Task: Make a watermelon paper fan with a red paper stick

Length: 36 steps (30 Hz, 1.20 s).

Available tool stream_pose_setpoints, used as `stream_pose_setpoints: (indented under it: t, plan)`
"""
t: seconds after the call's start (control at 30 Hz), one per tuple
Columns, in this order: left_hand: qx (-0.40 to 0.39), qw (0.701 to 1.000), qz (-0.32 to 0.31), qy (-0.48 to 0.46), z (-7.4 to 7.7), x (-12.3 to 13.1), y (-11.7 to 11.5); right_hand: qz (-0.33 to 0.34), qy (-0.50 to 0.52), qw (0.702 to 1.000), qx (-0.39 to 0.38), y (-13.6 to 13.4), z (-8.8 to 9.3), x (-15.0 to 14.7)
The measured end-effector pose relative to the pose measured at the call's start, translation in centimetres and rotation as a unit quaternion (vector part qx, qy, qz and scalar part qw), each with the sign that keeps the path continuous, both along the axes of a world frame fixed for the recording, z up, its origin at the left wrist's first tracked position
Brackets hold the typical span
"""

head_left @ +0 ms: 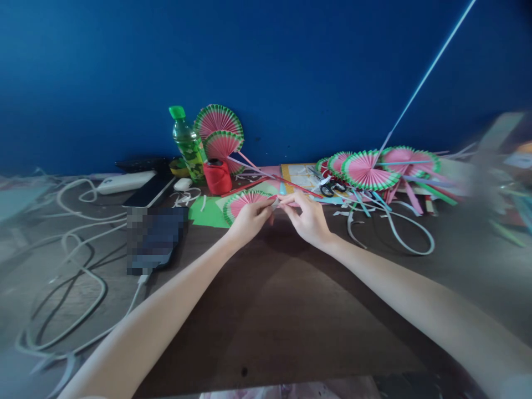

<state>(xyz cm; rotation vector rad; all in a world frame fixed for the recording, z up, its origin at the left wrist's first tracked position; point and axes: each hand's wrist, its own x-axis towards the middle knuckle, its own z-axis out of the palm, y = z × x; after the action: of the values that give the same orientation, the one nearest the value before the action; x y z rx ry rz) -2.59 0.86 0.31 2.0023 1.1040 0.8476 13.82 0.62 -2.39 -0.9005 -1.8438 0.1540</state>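
Observation:
A small pale piece (pixel 275 204), perhaps paper, sits between the fingertips of both hands over the table's middle. My left hand (pixel 250 220) pinches it from the left, its fingers closed. From the right, the bent fingers of my right hand (pixel 306 218) close on the same piece. Just behind my left hand lies a round pleated paper fan (pixel 241 204), pink with a green rim, partly hidden by that hand. Under the fan's left side is a green sheet (pixel 203 213). A red stick (pixel 297 188) lies behind my right hand.
Behind stand a green bottle (pixel 189 144), a red thread spool (pixel 217 177) and upright fans (pixel 218 124) against the blue wall. Black scissors (pixel 332 188) and several fans (pixel 371 170) with paper strips are at right. A phone (pixel 160 241) and looping white cables (pixel 100 288) lie left.

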Motion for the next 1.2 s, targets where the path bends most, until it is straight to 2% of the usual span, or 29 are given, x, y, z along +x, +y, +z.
stream_pose_setpoints:
  t: [0.23, 0.37, 0.43, 0.6, 0.73, 0.8, 0.87, 0.93, 1.03, 1.1, 1.2]
  plan:
    - [-0.022, 0.998, 0.013, -0.054, -0.6, -0.1, 0.3, 0.023, -0.004, 1.0, -0.016, -0.1, -0.2, 0.0]
    - [-0.044, 0.993, 0.044, -0.103, -0.5, -0.3, 0.8, 0.017, 0.04, 0.999, -0.03, -0.1, 0.2, 0.1]
    - [-0.043, 0.993, 0.041, -0.098, -0.3, -0.4, 0.9, 0.016, 0.076, 0.996, -0.047, 0.1, 0.4, 0.1]
    - [-0.02, 0.999, -0.026, 0.04, 0.5, -0.1, -0.5, 0.039, 0.196, 0.973, -0.114, 1.1, 0.4, 0.4]
    - [0.033, 0.978, -0.142, 0.146, 0.3, 0.7, -1.4, 0.032, 0.202, 0.97, -0.13, 1.9, -0.4, 0.9]
    - [0.086, 0.966, -0.174, 0.173, 0.1, 0.9, -1.3, 0.03, 0.194, 0.971, -0.136, 2.0, -0.7, 1.0]
    - [0.147, 0.962, -0.135, 0.184, -0.2, 0.8, -0.9, 0.024, 0.177, 0.974, -0.141, 2.1, -0.9, 1.0]
    - [0.197, 0.961, -0.025, 0.193, -0.5, 0.3, -0.1, 0.012, 0.159, 0.976, -0.146, 2.0, -0.9, 0.9]
    - [0.245, 0.926, 0.11, 0.266, -1.2, -0.8, 1.0, 0.001, 0.136, 0.979, -0.153, 1.9, -0.9, 0.7]
    - [0.237, 0.911, 0.133, 0.309, -1.6, -1.6, 1.6, 0.001, 0.128, 0.98, -0.153, 1.8, -0.8, 0.6]
    - [0.226, 0.9, 0.122, 0.352, -2.1, -2.4, 2.1, 0.003, 0.123, 0.981, -0.15, 1.8, -0.8, 0.5]
